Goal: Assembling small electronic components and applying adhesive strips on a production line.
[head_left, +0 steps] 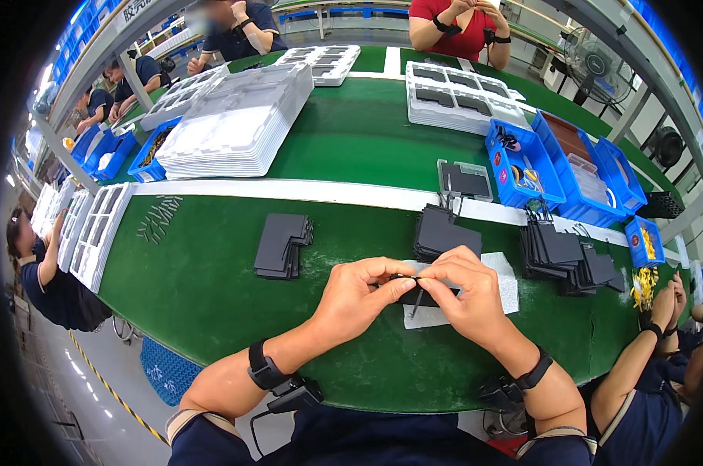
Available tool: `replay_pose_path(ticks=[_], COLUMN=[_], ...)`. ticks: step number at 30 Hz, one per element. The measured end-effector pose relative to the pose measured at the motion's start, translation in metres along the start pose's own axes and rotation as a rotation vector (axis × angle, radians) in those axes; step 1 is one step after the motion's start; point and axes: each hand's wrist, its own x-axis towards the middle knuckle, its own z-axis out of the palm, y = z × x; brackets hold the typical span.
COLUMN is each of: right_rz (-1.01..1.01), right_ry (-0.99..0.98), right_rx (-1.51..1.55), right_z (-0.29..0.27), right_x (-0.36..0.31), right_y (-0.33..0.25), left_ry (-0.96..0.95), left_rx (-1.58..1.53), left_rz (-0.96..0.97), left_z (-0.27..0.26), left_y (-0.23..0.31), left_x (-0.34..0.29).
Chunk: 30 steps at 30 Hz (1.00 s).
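My left hand [350, 295] and my right hand [476, 299] meet at the middle of the bench, thumbs and forefingers pinched together. Between the fingertips is a small thin black strip [417, 301], one end hanging down. Its exact kind is too small to tell. Beneath the hands lies a white sheet [507, 283], with a flat black part partly hidden on it. Just beyond, a stack of black L-shaped flat packs [445, 233] with short leads stands close to my right fingers. Another such stack [280, 245] sits to the left.
More black packs [557, 248] are piled at right, near blue bins [522, 167] and a clear box [464, 180]. White trays [219, 147] are stacked far left. Small grey strips [161, 217] lie in rows. A co-worker's hands [666, 303] are at right beside yellow pieces [644, 287].
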Motion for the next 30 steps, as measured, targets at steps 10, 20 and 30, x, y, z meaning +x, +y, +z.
replay_pose_path(ticks=[10, 20, 30], right_rz=[0.392, -0.052, -0.153], right_ry=[-0.194, 0.047, -0.032], right_rx=[0.383, -0.201, -0.185], right_z=[-0.005, 0.015, 0.012], right_x=[-0.003, -0.012, -0.008], right_y=[0.004, -0.003, -0.004], left_ry=[-0.087, 0.061, 0.049], left_rx=[-0.211, -0.144, -0.093], left_rz=[-0.03, -0.058, 0.116], left_z=[-0.007, 0.002, -0.004], left_y=[-0.008, -0.001, -0.009], left_x=[0.003, 0.0, 0.002])
